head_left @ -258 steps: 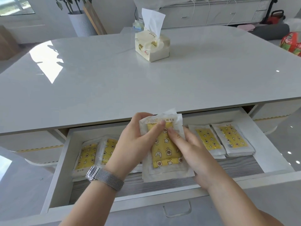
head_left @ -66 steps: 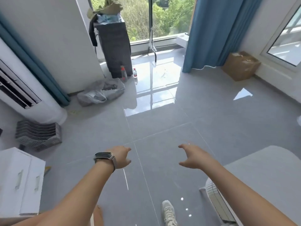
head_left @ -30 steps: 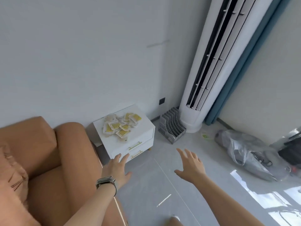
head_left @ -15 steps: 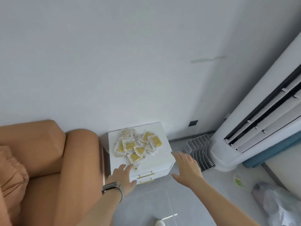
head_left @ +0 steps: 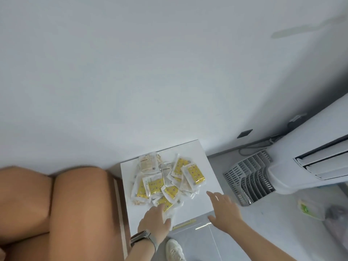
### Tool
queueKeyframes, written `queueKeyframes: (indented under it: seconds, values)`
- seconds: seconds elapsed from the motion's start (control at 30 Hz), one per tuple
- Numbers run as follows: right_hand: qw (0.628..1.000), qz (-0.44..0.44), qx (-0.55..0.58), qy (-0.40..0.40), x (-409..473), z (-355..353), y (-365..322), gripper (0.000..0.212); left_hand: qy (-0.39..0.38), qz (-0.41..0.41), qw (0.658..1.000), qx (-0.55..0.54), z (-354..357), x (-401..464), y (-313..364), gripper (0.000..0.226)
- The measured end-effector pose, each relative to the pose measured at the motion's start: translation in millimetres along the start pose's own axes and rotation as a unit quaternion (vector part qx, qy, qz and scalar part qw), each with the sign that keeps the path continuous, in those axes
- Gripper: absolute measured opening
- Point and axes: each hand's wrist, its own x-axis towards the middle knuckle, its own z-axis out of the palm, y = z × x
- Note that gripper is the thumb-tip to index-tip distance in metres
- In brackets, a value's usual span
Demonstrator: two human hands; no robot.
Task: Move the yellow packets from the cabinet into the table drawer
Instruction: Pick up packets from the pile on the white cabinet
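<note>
A loose heap of yellow packets (head_left: 165,181) in clear white-edged wrappers lies on top of a small white cabinet (head_left: 209,166) against the wall. My left hand (head_left: 155,219), with a watch on its wrist, reaches over the cabinet's front edge with its fingers flat on the nearest packet (head_left: 164,202). My right hand (head_left: 224,210) hovers over the cabinet's front right corner, fingers spread and holding nothing. The table and its drawer are out of view.
A tan sofa arm (head_left: 75,208) stands just left of the cabinet. A grey slotted rack (head_left: 248,178) and a tall white air conditioner (head_left: 308,159) stand on the right. My white shoe (head_left: 174,250) is on the grey tile floor below.
I have come closer to the cabinet and the view has tilted down. Both hands have moved forward over its top, and the left hand now touches the nearest packet.
</note>
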Motion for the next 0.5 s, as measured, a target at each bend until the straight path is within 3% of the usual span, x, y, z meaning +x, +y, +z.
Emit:
queueKeyframes:
  seconds: [0.13,0.27,0.5]
  values:
    - [1.000,0.005,0.008,-0.028,47.4,20.3,-9.0,0.072,-0.015,-0.013,1.000,-0.006,13.7,50.8,-9.5,0.055]
    - [0.993,0.058,0.104,-0.004,95.5,31.2,-13.6,0.068,-0.003,0.004,0.999,-0.032,24.9,93.3,-14.3,0.054]
    - [0.981,0.098,0.164,0.034,178.2,28.7,-11.2,0.070,0.054,0.011,0.993,-0.103,32.3,160.0,-7.6,0.050]
